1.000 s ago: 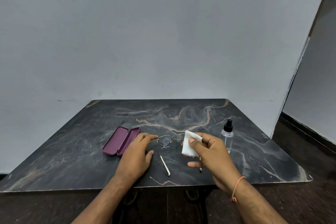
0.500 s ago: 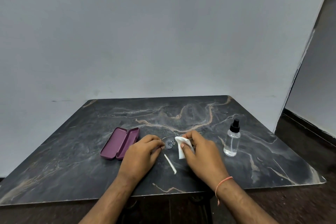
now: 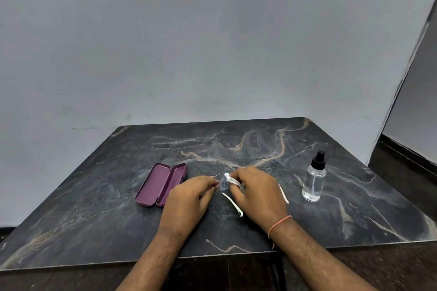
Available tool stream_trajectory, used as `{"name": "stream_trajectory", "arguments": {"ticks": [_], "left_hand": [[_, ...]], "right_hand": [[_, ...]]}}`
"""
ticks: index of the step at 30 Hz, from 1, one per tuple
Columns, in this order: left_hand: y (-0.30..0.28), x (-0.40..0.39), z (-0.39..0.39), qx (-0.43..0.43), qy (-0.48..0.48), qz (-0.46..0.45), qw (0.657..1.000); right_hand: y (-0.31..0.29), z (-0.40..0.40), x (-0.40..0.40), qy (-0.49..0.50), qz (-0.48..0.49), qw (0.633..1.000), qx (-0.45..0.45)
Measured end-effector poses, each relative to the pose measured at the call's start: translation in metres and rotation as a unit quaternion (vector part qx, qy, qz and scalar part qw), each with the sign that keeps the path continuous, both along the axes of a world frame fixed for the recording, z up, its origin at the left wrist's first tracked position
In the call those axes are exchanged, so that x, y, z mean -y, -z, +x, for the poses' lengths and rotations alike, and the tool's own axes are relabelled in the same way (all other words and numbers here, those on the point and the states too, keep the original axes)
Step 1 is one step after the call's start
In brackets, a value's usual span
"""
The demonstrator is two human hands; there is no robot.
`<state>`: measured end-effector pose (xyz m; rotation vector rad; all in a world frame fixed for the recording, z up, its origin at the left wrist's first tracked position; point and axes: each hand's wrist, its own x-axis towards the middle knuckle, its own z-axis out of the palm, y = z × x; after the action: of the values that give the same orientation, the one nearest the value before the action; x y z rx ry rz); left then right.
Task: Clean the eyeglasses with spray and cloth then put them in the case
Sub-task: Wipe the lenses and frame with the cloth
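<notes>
Pinching eyeglasses (image 3: 223, 184) left (image 3: 189, 198), right (image 3: 256, 192) gripping cloth (image 3: 233, 181) (case (image 3: 160, 184) open beside).

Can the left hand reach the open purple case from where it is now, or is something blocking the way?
Probably yes. The open purple eyeglass case lies just beside the left hand on the dark marble table, with nothing between them. But that hand pinches the thin-framed eyeglasses, so it must release them first.

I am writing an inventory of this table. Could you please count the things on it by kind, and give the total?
Eyeglasses: 1
White cloth: 1
Purple case, lying open: 1
Clear spray bottle with black top: 1
Total: 4
The eyeglasses and cloth are in the hands, not lying free.
</notes>
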<state>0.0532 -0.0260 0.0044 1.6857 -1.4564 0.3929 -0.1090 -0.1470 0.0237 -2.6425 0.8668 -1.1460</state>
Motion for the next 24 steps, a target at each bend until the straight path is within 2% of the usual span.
{"name": "stream_trajectory", "arguments": {"ticks": [6,14,20,24], "left_hand": [[0.0004,-0.0020,0.0002,-0.001,0.019,-0.007,1.000],[0.0023,-0.0010,0.0006,-0.001,0.025,-0.003,1.000],[0.0030,-0.0021,0.0004,-0.004,0.032,0.006,0.999],[0.0015,-0.0018,-0.0007,0.010,0.033,0.014,0.999]], "right_hand": [[0.0094,0.0080,0.0028,-0.021,-0.024,0.999,-0.018],[0.0074,0.0025,0.0019,-0.113,0.093,0.989,-0.023],[0.0116,0.0076,0.0086,-0.028,0.075,0.997,-0.013],[0.0075,0.0058,0.0070,-0.094,0.097,0.991,0.011]]}}
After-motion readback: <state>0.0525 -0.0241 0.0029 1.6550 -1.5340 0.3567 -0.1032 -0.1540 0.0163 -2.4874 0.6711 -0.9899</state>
